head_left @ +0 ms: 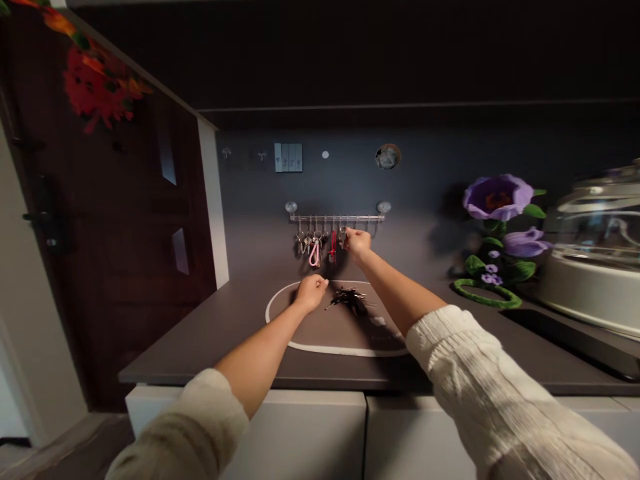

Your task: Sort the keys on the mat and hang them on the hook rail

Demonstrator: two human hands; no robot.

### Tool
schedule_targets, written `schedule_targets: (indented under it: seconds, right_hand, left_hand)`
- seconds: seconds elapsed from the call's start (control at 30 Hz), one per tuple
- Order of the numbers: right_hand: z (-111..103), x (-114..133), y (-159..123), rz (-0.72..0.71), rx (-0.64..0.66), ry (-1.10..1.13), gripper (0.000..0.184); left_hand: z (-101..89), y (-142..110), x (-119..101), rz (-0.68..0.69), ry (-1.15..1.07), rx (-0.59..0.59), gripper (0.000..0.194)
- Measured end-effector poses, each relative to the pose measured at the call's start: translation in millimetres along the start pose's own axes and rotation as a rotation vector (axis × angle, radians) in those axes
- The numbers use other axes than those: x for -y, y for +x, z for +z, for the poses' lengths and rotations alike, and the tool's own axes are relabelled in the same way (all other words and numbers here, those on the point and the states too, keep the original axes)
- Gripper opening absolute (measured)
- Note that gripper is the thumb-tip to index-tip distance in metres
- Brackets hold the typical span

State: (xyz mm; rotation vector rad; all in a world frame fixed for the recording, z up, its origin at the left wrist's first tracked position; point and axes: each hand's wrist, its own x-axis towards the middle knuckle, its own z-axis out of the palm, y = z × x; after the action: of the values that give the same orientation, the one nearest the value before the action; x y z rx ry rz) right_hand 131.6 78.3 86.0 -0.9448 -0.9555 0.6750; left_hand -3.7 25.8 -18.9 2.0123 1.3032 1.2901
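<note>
The right hand [359,241] has its grip pinched on keys [343,235] at the rail [337,218], right of a red strap [333,245] and pink loop [314,254]. The left hand's [311,293] grip is closed above the mat [320,349], near a dark pile [350,298]; any contents are unclear. The wall panel's [289,158] marks are too small to read.

At the far right of the counter [200,333], purple flowers [499,200] stand beside a clear-topped container [595,287]. Left is a dark red door [125,267], with red blossoms [97,87] near its top. On the far wall [425,140], a pale rectangular panel [289,158] sits left of a round opening [388,157].
</note>
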Motion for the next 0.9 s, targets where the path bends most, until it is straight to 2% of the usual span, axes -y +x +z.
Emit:
schedule_targets:
  seconds: [0.27,0.47,0.67,0.9]
  right_hand:
    - [10,-13,15,-0.185,-0.108,-0.306,0.032]
    - [12,-13,15,-0.18,-0.197,-0.495,0.03]
    - [14,-15,16,-0.212,-0.211,-0.539,0.032]
    - [13,-24,21,-0.208,-0.195,-0.42,0.024]
  left_hand:
    - [0.5,2,1,0.004,0.007,0.033,0.022]
    - [-0.1,0,-3,-0.015,0.004,0.022,0.022]
    - [0.8,1,-1,-0.002,0.0,0.012,0.023]
    - [0.9,1,-1,-0.015,-0.012,0.008,0.023]
